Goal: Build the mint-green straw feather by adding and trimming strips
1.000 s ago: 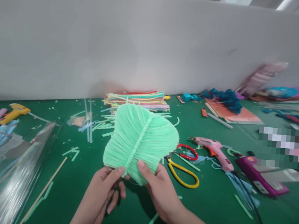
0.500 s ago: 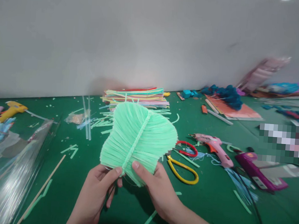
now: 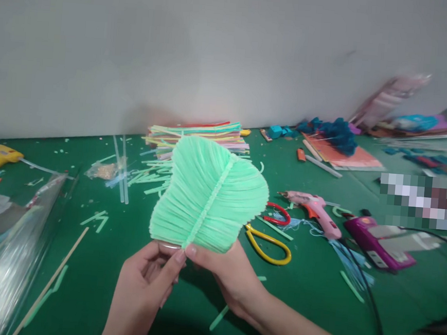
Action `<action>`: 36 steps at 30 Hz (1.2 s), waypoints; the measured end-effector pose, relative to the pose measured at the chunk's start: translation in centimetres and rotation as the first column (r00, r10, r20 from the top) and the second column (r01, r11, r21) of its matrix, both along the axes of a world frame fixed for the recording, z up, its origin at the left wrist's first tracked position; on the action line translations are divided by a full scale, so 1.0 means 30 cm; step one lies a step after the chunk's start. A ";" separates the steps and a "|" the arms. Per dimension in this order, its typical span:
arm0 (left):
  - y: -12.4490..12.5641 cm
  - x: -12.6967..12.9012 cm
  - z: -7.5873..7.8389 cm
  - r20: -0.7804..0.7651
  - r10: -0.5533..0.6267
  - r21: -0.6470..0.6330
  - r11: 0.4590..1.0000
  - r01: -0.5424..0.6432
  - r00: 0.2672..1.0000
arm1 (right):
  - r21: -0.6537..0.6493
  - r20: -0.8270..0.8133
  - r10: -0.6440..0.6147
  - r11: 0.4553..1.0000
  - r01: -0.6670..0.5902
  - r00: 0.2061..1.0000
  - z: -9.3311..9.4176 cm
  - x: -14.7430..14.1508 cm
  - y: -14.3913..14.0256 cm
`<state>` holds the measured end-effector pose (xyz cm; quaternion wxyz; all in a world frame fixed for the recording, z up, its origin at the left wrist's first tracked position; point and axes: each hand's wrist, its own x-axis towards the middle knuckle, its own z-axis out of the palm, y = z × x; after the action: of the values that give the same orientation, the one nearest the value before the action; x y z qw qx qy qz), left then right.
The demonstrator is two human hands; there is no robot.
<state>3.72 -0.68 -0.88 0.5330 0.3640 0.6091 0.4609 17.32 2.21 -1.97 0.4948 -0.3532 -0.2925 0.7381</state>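
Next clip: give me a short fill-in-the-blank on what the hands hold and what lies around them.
1. Both hands, left hand and right hand, hold a pale ____ leaf.
2. The scissors beside the leaf have one yellow handle and one ____ handle.
3. The pink glue gun lies on a ____ mat.

Missing: green; red; green

The single head-worn camera looks forward and down from close above the green felt-covered table [image 3: 314,298], which fills the lower frame, with a plain grey partition wall [image 3: 179,45] across the upper half.
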 end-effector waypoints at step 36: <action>0.004 0.015 -0.001 0.120 0.085 -0.012 0.996 -0.084 0.989 | -0.080 0.006 0.009 0.997 -0.009 1.000 -0.014 0.009 -0.007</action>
<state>4.18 -0.56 -0.90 0.5499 0.3076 0.5924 0.5021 17.59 2.00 -2.39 0.4760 -0.3736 -0.2656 0.7505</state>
